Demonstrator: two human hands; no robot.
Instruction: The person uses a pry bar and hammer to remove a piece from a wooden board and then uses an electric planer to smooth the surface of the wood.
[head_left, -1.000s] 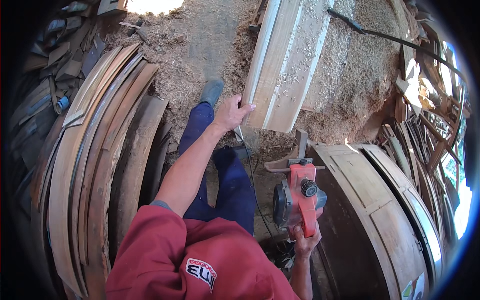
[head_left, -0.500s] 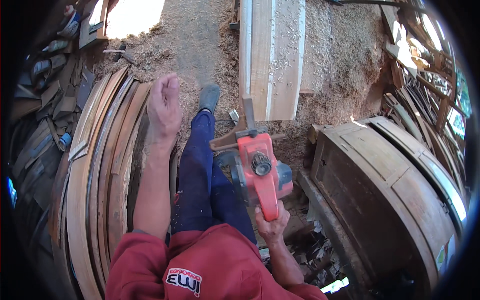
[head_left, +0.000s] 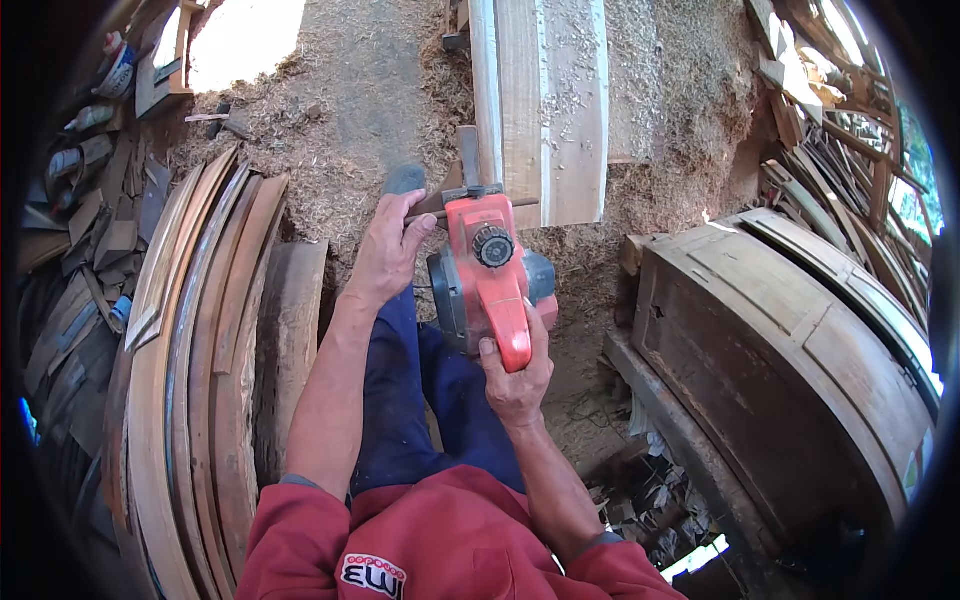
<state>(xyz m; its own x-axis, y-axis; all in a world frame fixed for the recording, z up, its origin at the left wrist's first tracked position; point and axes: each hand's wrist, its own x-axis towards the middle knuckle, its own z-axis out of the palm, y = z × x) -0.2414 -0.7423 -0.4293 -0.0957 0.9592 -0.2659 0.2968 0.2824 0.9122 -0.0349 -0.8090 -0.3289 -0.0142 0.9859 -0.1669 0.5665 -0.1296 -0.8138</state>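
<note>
I count one left hand (head_left: 390,250), one right hand (head_left: 522,385), one red power planer (head_left: 484,275), one round black knob (head_left: 493,246), one dark shoe (head_left: 404,179) and one maroon top (head_left: 445,530).

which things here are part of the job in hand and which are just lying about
Seemingly in the job:
red electric planer, in the right hand
wooden bracket at its front, near the left hand
shavings-strewn planks ahead

Seemingly just lying about:
stacked boards, left
panelled wooden piece, right
scrap wood, far left

Dark-lettered white logo (head_left: 374,575) on the red shirt (head_left: 480,530)
</note>
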